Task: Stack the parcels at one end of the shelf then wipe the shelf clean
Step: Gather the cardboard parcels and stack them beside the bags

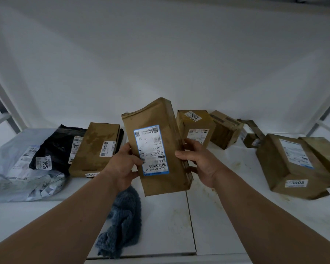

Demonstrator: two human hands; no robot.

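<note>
Blue cloth (122, 221) lies nearest on shelf (217, 216) | brown parcel (156, 147) is held aloft, gripped by left hand (122, 168) and right hand (200, 164) | level placement on left-end parcels (95, 149) is advised.
</note>
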